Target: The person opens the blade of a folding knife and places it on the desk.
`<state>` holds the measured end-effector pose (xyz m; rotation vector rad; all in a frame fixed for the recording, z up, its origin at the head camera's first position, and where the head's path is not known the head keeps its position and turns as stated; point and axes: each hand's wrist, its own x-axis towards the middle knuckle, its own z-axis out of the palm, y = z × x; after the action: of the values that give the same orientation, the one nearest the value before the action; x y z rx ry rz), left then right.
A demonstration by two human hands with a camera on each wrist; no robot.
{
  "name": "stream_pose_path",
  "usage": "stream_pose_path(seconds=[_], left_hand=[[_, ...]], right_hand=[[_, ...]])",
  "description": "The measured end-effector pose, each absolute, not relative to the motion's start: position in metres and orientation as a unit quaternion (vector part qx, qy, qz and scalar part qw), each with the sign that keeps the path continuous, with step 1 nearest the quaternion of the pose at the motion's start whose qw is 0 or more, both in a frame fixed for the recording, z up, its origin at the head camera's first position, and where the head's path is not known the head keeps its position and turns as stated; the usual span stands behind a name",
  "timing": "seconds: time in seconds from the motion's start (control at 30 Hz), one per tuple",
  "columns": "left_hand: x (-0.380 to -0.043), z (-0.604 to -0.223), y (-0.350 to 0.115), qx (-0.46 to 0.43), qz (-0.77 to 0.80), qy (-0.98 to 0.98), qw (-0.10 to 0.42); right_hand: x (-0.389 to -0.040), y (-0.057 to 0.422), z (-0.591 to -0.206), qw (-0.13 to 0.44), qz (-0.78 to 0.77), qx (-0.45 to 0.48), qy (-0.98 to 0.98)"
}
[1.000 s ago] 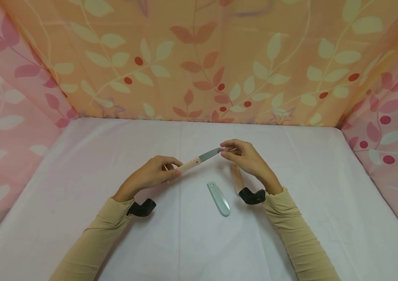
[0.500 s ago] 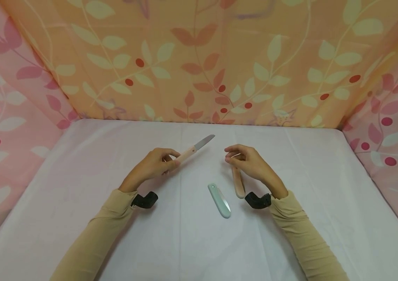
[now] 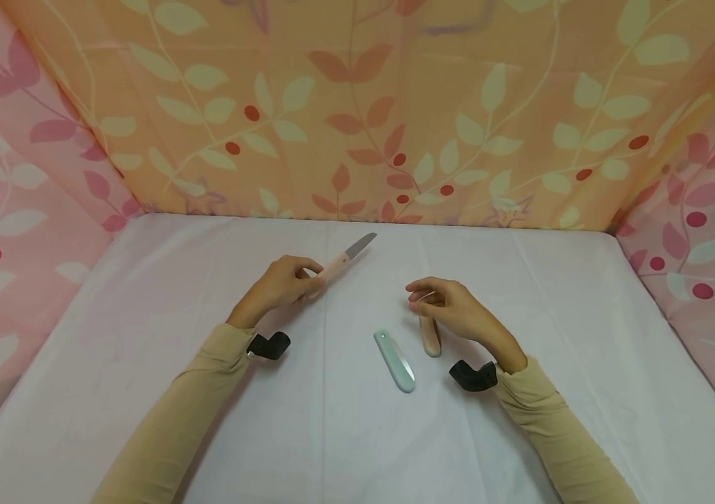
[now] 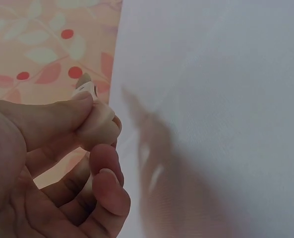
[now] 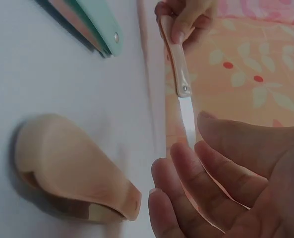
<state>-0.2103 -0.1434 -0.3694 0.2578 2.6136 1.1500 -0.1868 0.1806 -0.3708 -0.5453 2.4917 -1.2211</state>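
Behind the white tablecloth (image 3: 294, 427) and held knife (image 3: 345, 258) hangs orange leaf-print fabric (image 3: 281, 63).

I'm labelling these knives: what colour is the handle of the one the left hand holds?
Its handle is pale pinkish beige, clearest in the right wrist view.

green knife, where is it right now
In the head view, the green knife lies folded on the white cloth, just left of the beige knife partly hidden by the right hand.

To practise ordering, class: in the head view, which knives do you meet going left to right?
Open pale knife in the left hand, folded green knife, folded brown knife partly hidden by the right hand.
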Motion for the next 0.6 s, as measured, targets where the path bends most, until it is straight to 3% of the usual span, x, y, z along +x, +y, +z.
stream_pose_path(seconds=[0.6], left_hand=[[-0.222,-0.381,-0.134,0.073,0.361,0.924,0.098]], right_hand=[[-0.162,0.186,-0.375,0.189,-0.421,-0.205,0.863]])
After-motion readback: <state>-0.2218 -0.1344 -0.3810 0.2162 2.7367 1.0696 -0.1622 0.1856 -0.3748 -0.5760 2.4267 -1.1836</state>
